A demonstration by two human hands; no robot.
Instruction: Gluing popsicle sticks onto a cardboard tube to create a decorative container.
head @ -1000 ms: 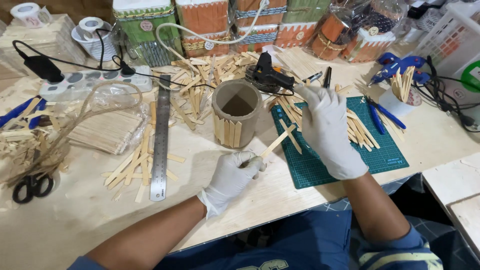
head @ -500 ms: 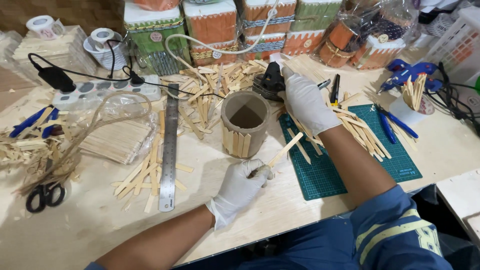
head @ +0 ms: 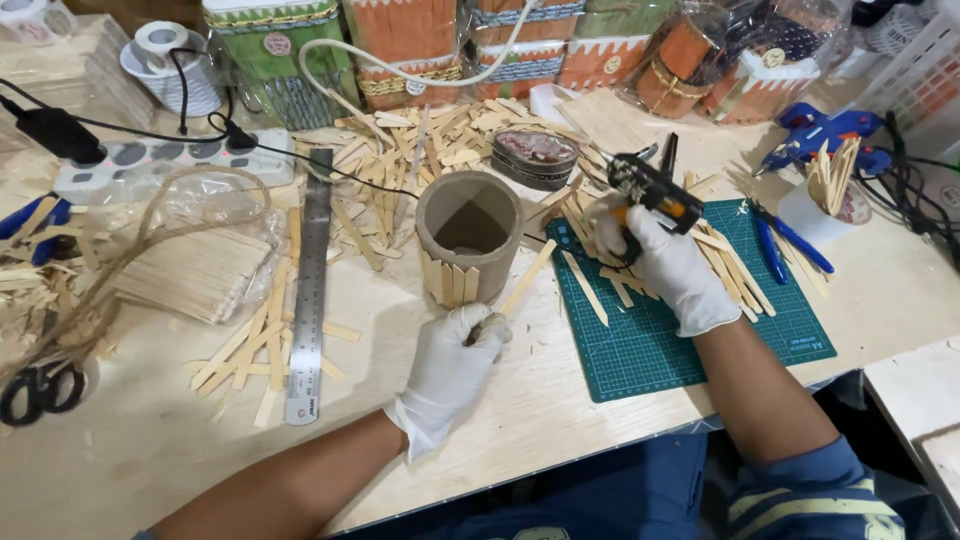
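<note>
My left hand (head: 450,370), in a white glove, pinches the lower end of a thin wooden stick (head: 526,279) that slants up to the right, just in front of a cardboard tube (head: 468,236). Several pointed sticks are stuck upright along the tube's lower front. My right hand (head: 668,268), also gloved, grips a black and orange glue gun (head: 652,189) lifted over the green cutting mat (head: 690,340), its nozzle pointing left toward the tube.
A steel ruler (head: 310,280) lies left of the tube among loose sticks (head: 235,350). A power strip (head: 150,160), tape rolls (head: 160,45), scissors (head: 35,390), decorated stick boxes (head: 400,40), a small oval tin (head: 535,157) and blue tools (head: 820,130) ring the table.
My right hand reached back to the glue gun, took hold of it and lifted it over the mat. My left hand has kept the stick near the tube.
</note>
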